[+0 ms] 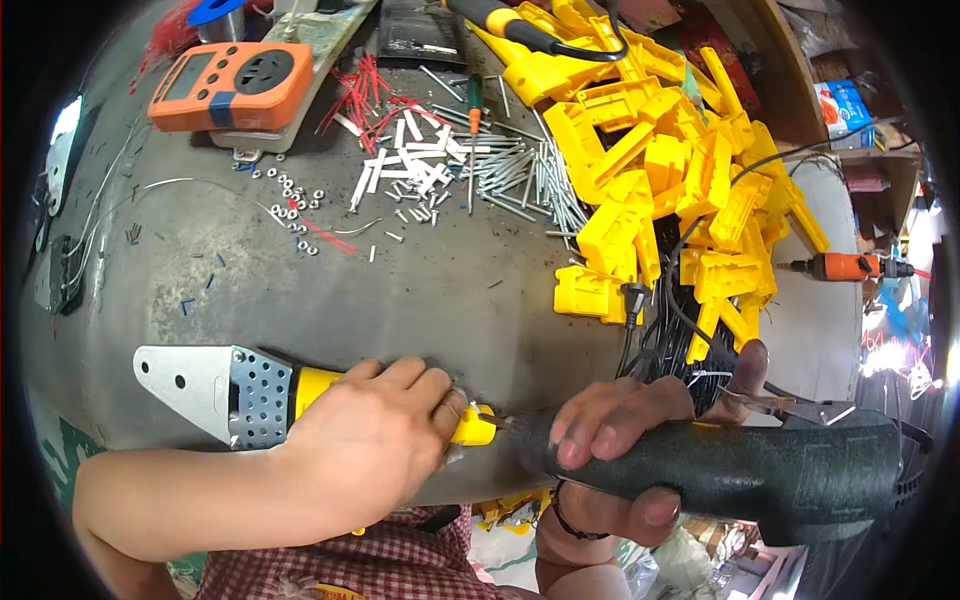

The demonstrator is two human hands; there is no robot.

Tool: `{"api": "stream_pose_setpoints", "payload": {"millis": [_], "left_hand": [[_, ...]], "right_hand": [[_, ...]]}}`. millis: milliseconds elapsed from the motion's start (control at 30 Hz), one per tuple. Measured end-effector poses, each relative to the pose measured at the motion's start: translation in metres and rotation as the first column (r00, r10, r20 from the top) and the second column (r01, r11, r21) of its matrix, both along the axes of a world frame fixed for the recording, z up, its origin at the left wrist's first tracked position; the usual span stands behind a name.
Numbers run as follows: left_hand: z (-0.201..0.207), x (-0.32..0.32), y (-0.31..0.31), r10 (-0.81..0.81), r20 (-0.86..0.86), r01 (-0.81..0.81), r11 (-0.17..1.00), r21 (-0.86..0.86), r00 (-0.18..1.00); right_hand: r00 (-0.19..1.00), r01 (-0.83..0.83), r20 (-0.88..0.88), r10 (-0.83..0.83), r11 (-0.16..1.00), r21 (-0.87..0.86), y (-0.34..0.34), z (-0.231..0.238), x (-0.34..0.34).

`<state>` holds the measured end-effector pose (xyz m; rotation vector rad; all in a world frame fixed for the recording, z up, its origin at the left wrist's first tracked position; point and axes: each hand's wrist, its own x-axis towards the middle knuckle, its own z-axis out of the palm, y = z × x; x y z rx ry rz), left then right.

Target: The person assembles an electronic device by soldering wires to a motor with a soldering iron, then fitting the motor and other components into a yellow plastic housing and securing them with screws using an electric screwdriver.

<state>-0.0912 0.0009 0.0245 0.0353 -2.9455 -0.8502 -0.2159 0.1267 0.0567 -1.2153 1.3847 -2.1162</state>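
Observation:
My left hand (375, 425) is closed over a yellow plastic body (314, 388), pressing it down at the near side of the bench. From its left end stick out a perforated metal sleeve (262, 396) and a pointed silver plate (185, 385) with holes. My right hand (630, 410) grips a dark power screwdriver (760, 470), lying sideways with its cord at the right. Its bit (500, 422) points left and meets the narrow yellow end beside my left fingers. Whether the bit sits in a screw cannot be made out.
Yellow plastic shells (650, 160) are heaped at the far right, beside long screws (510, 165), white sleeves (410, 155) and a green-handled screwdriver (474, 100). Loose nuts (290, 200) lie mid-bench. An orange meter (235, 85) stands far left. Black cords (665, 340) hang near my right hand.

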Motion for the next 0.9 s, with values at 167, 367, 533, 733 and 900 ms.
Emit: {"api": "stream_pose_setpoints", "payload": {"millis": [167,367,533,733,900], "left_hand": [[0.005,-0.004,-0.001,0.046,0.034,-0.050,0.992,0.120,0.998],[0.004,-0.013,-0.010,-0.059,-0.062,0.080,0.899,0.431,0.996],[0.009,-0.013,-0.019,-0.008,-0.126,0.062,0.899,0.433,0.992],[0.021,-0.014,-0.028,-0.097,0.020,0.067,0.808,0.585,0.995],[0.020,-0.018,-0.034,-0.137,0.060,0.064,0.747,0.661,0.989]], "right_hand": [[0.975,0.113,0.199,-0.097,0.991,-0.073,0.003,0.018,0.007],[0.999,0.031,0.041,-0.024,0.981,-0.194,0.007,0.024,-0.001],[0.994,0.108,0.019,-0.106,0.970,-0.217,0.011,0.026,-0.004],[0.971,0.224,0.130,-0.200,0.952,-0.209,0.023,0.033,-0.003],[0.952,0.240,0.231,-0.201,0.958,-0.159,0.030,0.029,0.000]]}}
